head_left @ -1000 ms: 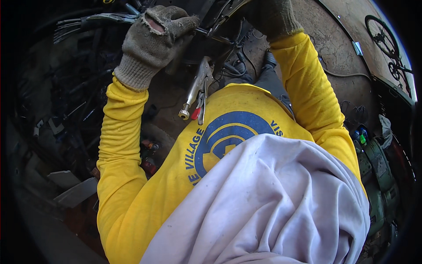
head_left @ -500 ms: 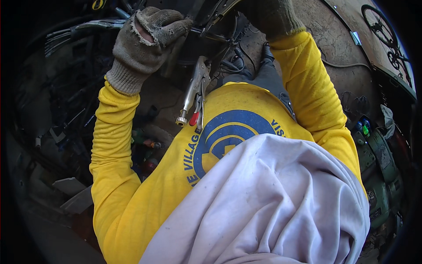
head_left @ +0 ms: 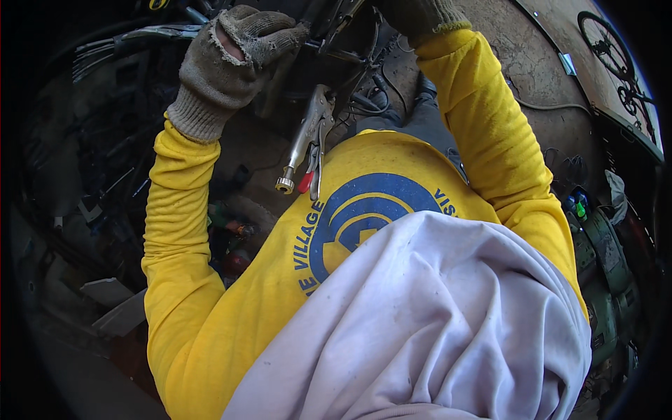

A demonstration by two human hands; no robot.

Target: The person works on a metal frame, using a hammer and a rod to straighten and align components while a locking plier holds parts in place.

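My left hand [head_left: 234,66], in a worn grey knit glove torn open across the back, is closed with its fingertips at the side of a dark metal assembly [head_left: 343,66]. What the fingers grip is hidden. Locking pliers [head_left: 306,143] with a red-tipped release lever hang from the lower part of that assembly, their adjusting screw pointing down toward my yellow shirt; neither hand touches them. At the upper edge, my right hand [head_left: 423,15], also gloved, reaches to the assembly's far right side. Its fingers are in shadow and out of the picture.
A metal piece with several prongs [head_left: 126,43] lies left of my left hand. On the right are a hose [head_left: 553,103], a bicycle [head_left: 609,52] and a green machine [head_left: 605,259]. Dim clutter and pale flat pieces [head_left: 119,315] lie at lower left.
My right hand has moved up and slightly left, its forearm following. The assembly and the locking pliers have shifted slightly up. My left hand stays closed, barely moved.
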